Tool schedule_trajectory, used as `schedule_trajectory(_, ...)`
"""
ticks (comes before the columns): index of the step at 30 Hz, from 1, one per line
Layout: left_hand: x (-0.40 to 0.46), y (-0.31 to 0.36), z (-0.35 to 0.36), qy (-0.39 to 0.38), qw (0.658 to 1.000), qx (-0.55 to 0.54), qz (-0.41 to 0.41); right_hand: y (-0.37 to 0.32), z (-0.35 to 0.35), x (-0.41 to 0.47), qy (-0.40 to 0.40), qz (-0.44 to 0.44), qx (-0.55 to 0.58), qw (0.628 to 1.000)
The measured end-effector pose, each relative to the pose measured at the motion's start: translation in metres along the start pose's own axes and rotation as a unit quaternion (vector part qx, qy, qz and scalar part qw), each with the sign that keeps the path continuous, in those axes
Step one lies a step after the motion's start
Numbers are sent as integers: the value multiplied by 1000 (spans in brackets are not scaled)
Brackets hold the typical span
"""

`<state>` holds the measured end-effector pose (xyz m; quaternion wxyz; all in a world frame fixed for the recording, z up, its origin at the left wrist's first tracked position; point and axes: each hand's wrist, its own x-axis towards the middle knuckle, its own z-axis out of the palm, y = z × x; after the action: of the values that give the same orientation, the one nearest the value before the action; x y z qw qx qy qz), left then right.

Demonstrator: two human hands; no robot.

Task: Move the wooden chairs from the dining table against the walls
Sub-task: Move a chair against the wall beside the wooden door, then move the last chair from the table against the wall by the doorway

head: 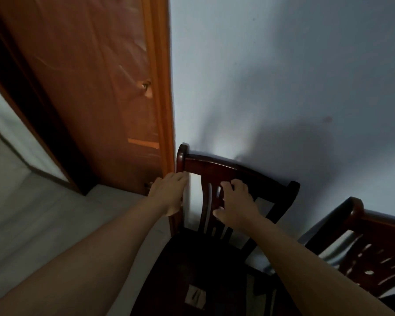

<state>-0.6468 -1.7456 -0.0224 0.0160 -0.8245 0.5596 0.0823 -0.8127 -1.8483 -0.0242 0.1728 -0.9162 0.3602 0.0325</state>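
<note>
A dark wooden chair (233, 168) with a dark seat stands with its curved back against the pale wall (271, 71), right beside a door frame. My left hand (169, 195) grips the chair's left back post. My right hand (235, 201) holds the slatted middle of the backrest, fingers curled over the slats. A second wooden chair (369, 238) of the same kind stands against the wall to the right, partly cut off by the frame edge.
A brown wooden door (96, 87) with an orange frame (162, 87) fills the upper left, touching the chair's left side. Pale tiled floor (32, 224) spreads at the lower left, with a doorway opening at the far left.
</note>
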Motion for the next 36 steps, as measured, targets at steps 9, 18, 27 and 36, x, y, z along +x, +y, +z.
schedule_trajectory(9,-105,-22,-4,9,991,-39,-126,-57,-5,-35,-23,-119,-8,993)
schedule_trajectory(18,-204,-79,-7,18,962,-83,-258,-152,16,-48,-56,-224,-23,973)
schedule_trajectory(27,-291,-163,3,44,922,-125,-365,-285,58,-40,-110,-335,-48,935)
schedule_trajectory(36,-384,-286,10,69,867,-148,-470,-438,101,-35,-146,-426,-65,890)
